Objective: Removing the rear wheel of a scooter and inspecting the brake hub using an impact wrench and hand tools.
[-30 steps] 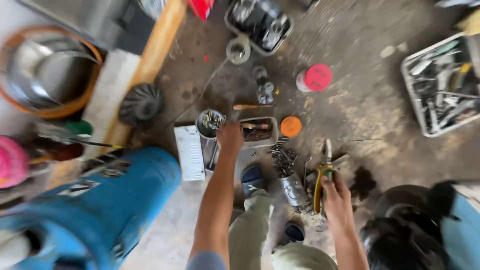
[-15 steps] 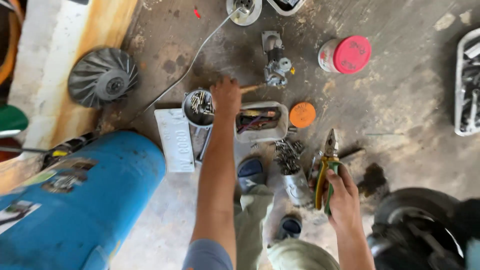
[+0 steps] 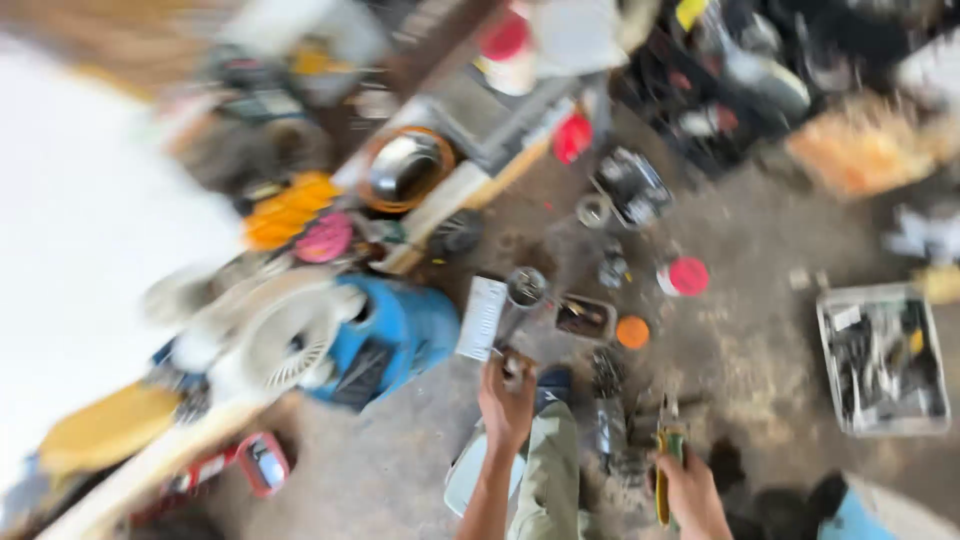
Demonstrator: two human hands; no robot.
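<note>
The view is blurred by motion. My left hand (image 3: 507,395) is raised over my knee, fingers closed on a small dark metal piece whose kind I cannot make out. My right hand (image 3: 688,492) at the bottom edge grips yellow-and-green handled pliers (image 3: 666,450), jaws pointing away from me. Ahead of my left hand stand a round tin of small parts (image 3: 526,287), a small rectangular tray of bits (image 3: 585,318) and a white paper sheet (image 3: 482,318). An orange lid (image 3: 632,332) lies right of the tray.
A blue drum-shaped machine (image 3: 385,338) with a white fan guard (image 3: 290,345) lies at left. A red-lidded jar (image 3: 686,277) stands farther off. A white tray of tools (image 3: 882,358) sits at right. Cluttered bins and a metal bowl (image 3: 405,168) fill the far side.
My left hand has pulled back from the tin and tray toward me, now closed on a small piece. The camera swung up and away, showing much more of the floor.
</note>
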